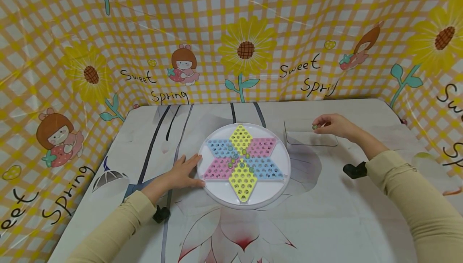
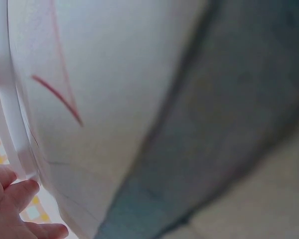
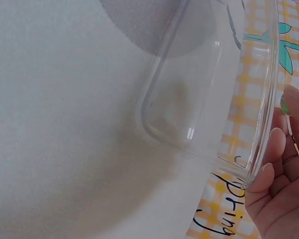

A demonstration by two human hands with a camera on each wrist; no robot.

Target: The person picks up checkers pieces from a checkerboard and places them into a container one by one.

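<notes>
Head view: the right hand (image 1: 334, 125) pinches a green marble (image 1: 314, 127) over the clear tray (image 1: 310, 139), while several marbles (image 1: 241, 158) remain mid-board on the round checkers board (image 1: 244, 166), so clearing seems partly done. Left wrist view: the left hand (image 2: 12, 206), fingers spread, rests against the board's rim. Right wrist view: the tray looks empty, with open surface (image 3: 65, 124) around it.
</notes>
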